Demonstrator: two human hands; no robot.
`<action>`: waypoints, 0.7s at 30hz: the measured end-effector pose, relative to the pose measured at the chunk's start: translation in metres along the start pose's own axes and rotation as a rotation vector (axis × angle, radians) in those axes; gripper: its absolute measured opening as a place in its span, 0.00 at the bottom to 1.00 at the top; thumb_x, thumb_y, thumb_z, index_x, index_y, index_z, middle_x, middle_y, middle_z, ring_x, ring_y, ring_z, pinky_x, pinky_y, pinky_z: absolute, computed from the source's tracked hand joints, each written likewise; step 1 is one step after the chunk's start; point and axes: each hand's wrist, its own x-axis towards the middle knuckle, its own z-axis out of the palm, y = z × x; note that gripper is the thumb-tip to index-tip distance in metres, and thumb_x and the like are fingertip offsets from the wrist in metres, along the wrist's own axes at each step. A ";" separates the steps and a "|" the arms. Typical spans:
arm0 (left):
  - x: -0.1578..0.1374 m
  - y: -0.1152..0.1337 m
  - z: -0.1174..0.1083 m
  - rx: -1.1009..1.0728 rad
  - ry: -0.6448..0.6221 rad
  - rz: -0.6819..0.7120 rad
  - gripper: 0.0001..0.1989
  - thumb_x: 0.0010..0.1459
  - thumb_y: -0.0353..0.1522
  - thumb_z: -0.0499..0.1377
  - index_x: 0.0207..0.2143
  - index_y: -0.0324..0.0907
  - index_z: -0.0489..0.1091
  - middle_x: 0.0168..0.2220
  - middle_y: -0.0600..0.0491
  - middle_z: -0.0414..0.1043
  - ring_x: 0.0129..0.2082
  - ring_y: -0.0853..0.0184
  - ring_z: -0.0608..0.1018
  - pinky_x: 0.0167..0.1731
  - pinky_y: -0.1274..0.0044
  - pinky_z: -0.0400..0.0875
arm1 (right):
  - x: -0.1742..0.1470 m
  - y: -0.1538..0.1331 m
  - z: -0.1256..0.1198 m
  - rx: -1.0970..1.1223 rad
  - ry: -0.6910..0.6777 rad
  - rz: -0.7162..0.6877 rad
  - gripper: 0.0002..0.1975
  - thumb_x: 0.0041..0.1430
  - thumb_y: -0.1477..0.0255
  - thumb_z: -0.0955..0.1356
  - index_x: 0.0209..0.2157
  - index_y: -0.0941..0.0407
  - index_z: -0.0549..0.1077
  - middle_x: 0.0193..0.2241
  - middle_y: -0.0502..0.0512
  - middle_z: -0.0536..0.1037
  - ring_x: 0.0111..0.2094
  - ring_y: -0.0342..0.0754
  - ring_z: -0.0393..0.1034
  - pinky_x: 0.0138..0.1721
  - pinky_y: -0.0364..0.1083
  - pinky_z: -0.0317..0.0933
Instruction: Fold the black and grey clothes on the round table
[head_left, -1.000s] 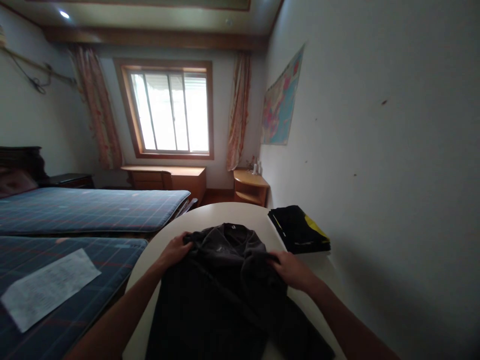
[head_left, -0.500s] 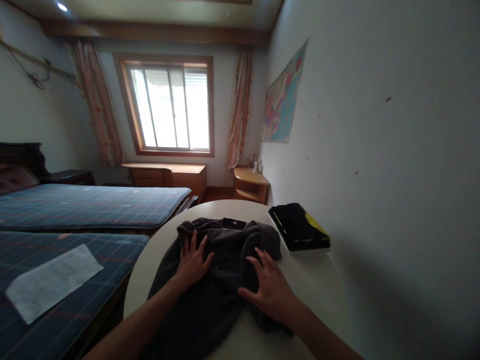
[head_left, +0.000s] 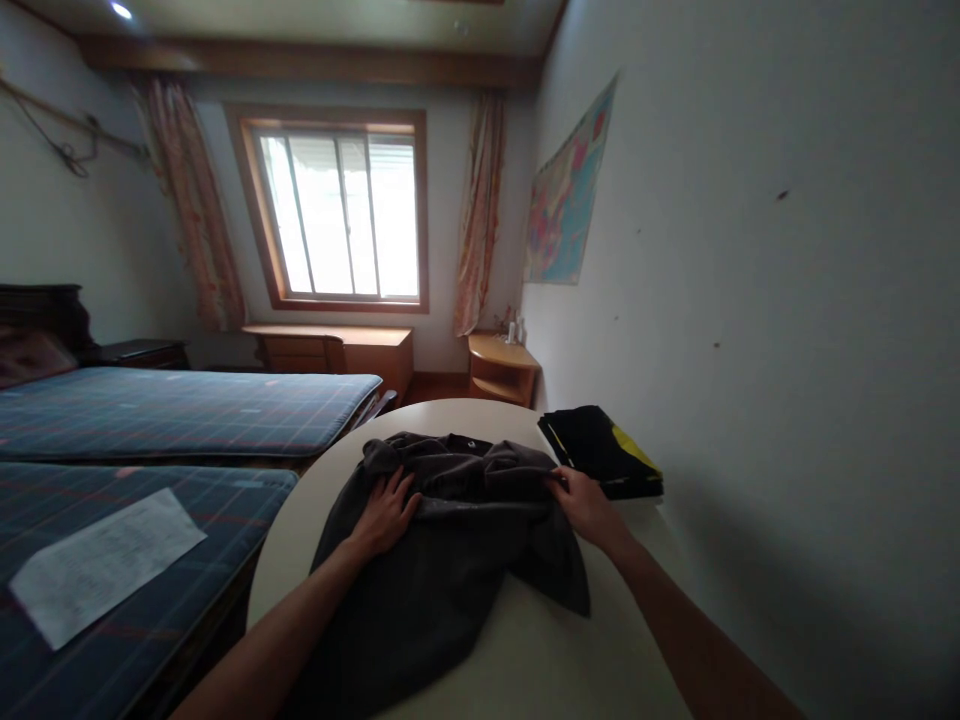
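Rests the left fingers (head_left: pixel 390 492) flat on a dark grey, soft cloth shirt (head_left: pixel 450 560), a little spread out and not gripping. Pinches the shirt's edge with the right fingers (head_left: pixel 568 482), closed on a small bit of cloth. Has the shirt lying on a round, cream-white desk (head_left: pixel 292 540), under the left fingers and over to the right ones. Shows the neck hole just past both sets of fingers and between them, with a small white tag inside. Is bunched and wrinkly there, but smoother on the near side of the fingers. Just past the right fingers, has a flat, folded black pile with a yellow patch (head_left: pixel 596 445). Well to the left of the left fingers, has a white sheet of paper (head_left: pixel 112 565) on a blue checked bed (head_left: pixel 247 505).
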 end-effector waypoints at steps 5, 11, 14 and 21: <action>0.003 -0.002 -0.004 -0.048 0.116 0.166 0.27 0.67 0.44 0.47 0.64 0.42 0.57 0.69 0.45 0.50 0.67 0.52 0.57 0.63 0.58 0.55 | 0.009 0.015 -0.019 -0.257 0.223 0.174 0.12 0.66 0.69 0.62 0.47 0.54 0.72 0.38 0.59 0.79 0.38 0.52 0.75 0.34 0.44 0.58; -0.011 0.016 -0.023 0.090 0.265 0.189 0.18 0.59 0.31 0.53 0.52 0.40 0.66 0.57 0.41 0.65 0.59 0.51 0.66 0.57 0.59 0.62 | -0.023 -0.010 0.009 -0.500 0.275 -0.099 0.05 0.63 0.76 0.63 0.38 0.56 0.70 0.40 0.60 0.75 0.45 0.53 0.69 0.44 0.47 0.59; -0.026 0.029 -0.033 0.047 0.091 0.243 0.09 0.63 0.31 0.49 0.41 0.42 0.68 0.42 0.46 0.72 0.42 0.58 0.74 0.46 0.65 0.68 | -0.049 -0.015 0.021 -0.381 -0.014 -0.184 0.06 0.64 0.69 0.64 0.35 0.54 0.71 0.32 0.55 0.75 0.36 0.50 0.70 0.39 0.46 0.60; -0.074 0.089 -0.054 -0.172 -0.357 0.713 0.21 0.49 0.46 0.65 0.41 0.46 0.68 0.40 0.51 0.72 0.39 0.60 0.74 0.42 0.71 0.67 | -0.075 0.019 0.010 -0.186 -0.413 -0.382 0.11 0.56 0.71 0.70 0.42 0.53 0.74 0.46 0.55 0.75 0.48 0.51 0.70 0.49 0.46 0.61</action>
